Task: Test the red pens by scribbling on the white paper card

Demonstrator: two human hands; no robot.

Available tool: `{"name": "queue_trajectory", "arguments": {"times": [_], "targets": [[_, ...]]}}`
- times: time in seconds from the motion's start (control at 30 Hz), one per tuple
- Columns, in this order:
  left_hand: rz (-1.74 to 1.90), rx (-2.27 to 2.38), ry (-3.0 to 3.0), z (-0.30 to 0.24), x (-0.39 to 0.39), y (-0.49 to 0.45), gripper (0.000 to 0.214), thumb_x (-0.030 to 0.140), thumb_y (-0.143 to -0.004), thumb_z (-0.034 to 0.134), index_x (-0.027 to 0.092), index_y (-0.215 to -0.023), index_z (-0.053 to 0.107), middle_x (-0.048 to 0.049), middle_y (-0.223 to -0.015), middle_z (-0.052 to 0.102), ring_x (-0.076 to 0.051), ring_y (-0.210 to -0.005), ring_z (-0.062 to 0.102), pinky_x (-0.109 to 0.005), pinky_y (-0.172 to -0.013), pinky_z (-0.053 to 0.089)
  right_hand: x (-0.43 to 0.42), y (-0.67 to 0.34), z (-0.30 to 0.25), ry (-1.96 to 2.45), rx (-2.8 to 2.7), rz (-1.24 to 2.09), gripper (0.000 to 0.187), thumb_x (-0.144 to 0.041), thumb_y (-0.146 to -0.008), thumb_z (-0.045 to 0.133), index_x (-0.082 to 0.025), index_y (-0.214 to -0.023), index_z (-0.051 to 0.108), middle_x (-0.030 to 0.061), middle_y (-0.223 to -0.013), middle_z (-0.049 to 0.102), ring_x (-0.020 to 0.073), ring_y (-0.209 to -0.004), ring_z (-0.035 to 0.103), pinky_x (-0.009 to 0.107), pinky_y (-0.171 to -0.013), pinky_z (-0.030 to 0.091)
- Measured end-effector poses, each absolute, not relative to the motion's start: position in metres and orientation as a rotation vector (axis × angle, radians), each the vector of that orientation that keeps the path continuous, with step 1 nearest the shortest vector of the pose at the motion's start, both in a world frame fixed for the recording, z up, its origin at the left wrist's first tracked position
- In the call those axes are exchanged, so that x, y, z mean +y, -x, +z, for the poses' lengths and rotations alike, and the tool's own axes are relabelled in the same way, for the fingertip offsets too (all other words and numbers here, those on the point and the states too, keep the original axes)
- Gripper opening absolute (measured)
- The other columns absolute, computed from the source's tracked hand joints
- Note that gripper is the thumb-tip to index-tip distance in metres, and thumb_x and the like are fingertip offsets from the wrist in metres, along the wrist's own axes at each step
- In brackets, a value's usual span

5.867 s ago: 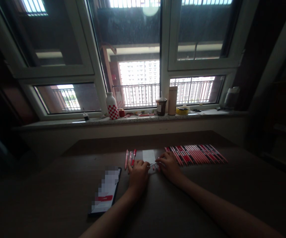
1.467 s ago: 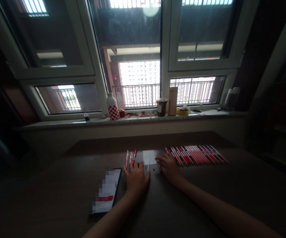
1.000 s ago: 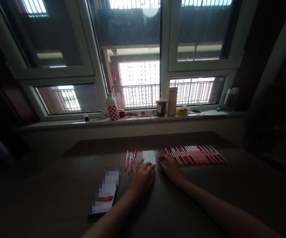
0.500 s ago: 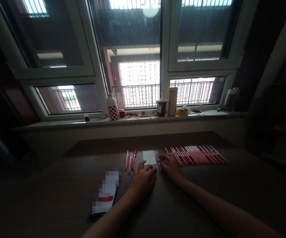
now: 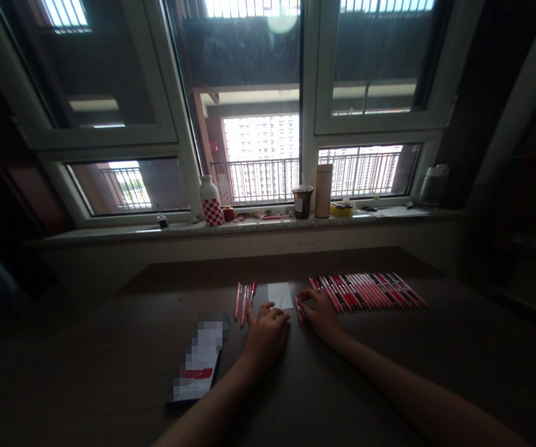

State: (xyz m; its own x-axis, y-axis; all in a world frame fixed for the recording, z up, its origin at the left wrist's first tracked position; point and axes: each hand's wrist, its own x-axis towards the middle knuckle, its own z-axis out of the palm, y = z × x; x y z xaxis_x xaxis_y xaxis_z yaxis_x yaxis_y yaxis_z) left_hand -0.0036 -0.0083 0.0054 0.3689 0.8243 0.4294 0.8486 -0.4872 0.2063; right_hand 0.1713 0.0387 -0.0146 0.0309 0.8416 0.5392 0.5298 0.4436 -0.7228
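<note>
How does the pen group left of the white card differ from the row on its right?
The small group holds three pens, loosely spaced by the left hand; the long row holds many more, packed tight beside the right hand. Both are pink and red, lying on the dark table.

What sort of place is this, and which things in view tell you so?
Probably a home or small office room, high up: a dark table below a window sill holding a checked bottle, cup and flask, tower blocks beyond the railing, and a row of pens laid out.
</note>
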Motion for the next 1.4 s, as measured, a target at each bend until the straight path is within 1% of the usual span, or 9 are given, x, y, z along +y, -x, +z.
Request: {"name": "queue_trajectory", "arguments": {"times": [0.2, 0.47, 0.6, 0.73, 0.83, 1.1, 1.3, 1.4], "targets": [[-0.831, -1.634, 2.527, 0.0142, -0.0094, 0.0035, 0.024, 0.022, -0.087, 0.049, 0.029, -0.099, 0.068, -0.0024, -0.101, 0.070, -0.024, -0.114, 0.053, -0.062, -0.109, 0.010, 0.0384, -0.1718, -0.0136, 1.214, -1.648, 0.372, 0.013, -0.024, -0.080, 0.055, -0.020, -0.086, 0.065, 0.0052, -0.086, 0.065, 0.0221, -0.092, 0.058, 0.037, -0.085, 0.044], [-1.026, -1.712, 2.507, 0.0130, -0.0077, 0.0055, 0.024, 0.027, -0.088, 0.046, 0.027, -0.094, 0.069, -0.0021, -0.098, 0.071, -0.022, -0.106, 0.056, -0.055, -0.108, 0.016, 0.0341, -0.1716, -0.0094, 1.178, -1.672, 0.438, 0.010, -0.028, -0.081, 0.058, -0.021, -0.083, 0.065, 0.0038, -0.087, 0.064, 0.0211, -0.090, 0.058, 0.035, -0.084, 0.043], [-1.103, -1.749, 2.464, 0.0099, -0.0063, 0.0046, 0.025, 0.027, -0.089, 0.043, 0.027, -0.097, 0.068, -0.0023, -0.101, 0.071, -0.021, -0.107, 0.057, -0.052, -0.108, 0.019, 0.0331, -0.1717, -0.0080, 1.148, -1.682, 0.441, 0.011, -0.031, -0.081, 0.060, -0.020, -0.081, 0.064, 0.0034, -0.086, 0.064, 0.0215, -0.092, 0.057, 0.035, -0.084, 0.042], [-1.132, -1.790, 2.406, 0.0092, -0.0060, 0.0044, 0.025, 0.026, -0.090, 0.041, 0.025, -0.099, 0.065, -0.0021, -0.101, 0.070, -0.020, -0.103, 0.058, -0.049, -0.108, 0.021, 0.0330, -0.1716, -0.0078, 1.139, -1.658, 0.460, 0.013, -0.033, -0.081, 0.062, -0.020, -0.080, 0.064, 0.0036, -0.086, 0.063, 0.0211, -0.090, 0.057, 0.035, -0.084, 0.043], [-1.120, -1.838, 2.383, 0.0096, -0.0063, 0.0043, 0.025, 0.025, -0.091, 0.039, 0.023, -0.093, 0.064, -0.0027, -0.099, 0.069, -0.019, -0.101, 0.059, -0.047, -0.107, 0.023, 0.0331, -0.1716, -0.0081, 1.117, -1.653, 0.481, 0.011, -0.031, -0.080, 0.063, -0.020, -0.081, 0.064, 0.0036, -0.087, 0.061, 0.0201, -0.089, 0.057, 0.034, -0.084, 0.044], [-1.110, -1.837, 2.365, 0.0107, -0.0065, 0.0043, 0.022, 0.027, -0.091, 0.041, 0.024, -0.093, 0.063, -0.0013, -0.096, 0.066, -0.019, -0.100, 0.057, -0.045, -0.106, 0.025, 0.0336, -0.1722, -0.0103, 1.066, -1.691, 0.484, 0.003, -0.022, -0.076, 0.065, -0.020, -0.078, 0.065, 0.0031, -0.089, 0.059, 0.0197, -0.090, 0.057, 0.033, -0.084, 0.045], [-1.145, -1.856, 2.373, 0.0078, -0.0027, 0.0048, 0.021, 0.028, -0.091, 0.042, 0.024, -0.092, 0.062, -0.0017, -0.095, 0.067, -0.020, -0.099, 0.058, -0.047, -0.106, 0.025, 0.0304, -0.1710, -0.0068, 1.024, -1.770, 0.494, 0.015, -0.025, -0.080, 0.064, -0.023, -0.093, 0.072, 0.0058, -0.091, 0.063, 0.0215, -0.097, 0.054, 0.035, -0.087, 0.043], [-1.169, -1.837, 2.399, 0.0072, -0.0026, 0.0052, 0.021, 0.028, -0.090, 0.042, 0.024, -0.091, 0.063, -0.0016, -0.095, 0.067, -0.020, -0.098, 0.059, -0.048, -0.107, 0.022, 0.0305, -0.1705, -0.0066, 1.004, -1.803, 0.487, 0.015, -0.025, -0.081, 0.064, -0.024, -0.093, 0.074, 0.0066, -0.092, 0.065, 0.0223, -0.099, 0.053, 0.036, -0.087, 0.043]]}}
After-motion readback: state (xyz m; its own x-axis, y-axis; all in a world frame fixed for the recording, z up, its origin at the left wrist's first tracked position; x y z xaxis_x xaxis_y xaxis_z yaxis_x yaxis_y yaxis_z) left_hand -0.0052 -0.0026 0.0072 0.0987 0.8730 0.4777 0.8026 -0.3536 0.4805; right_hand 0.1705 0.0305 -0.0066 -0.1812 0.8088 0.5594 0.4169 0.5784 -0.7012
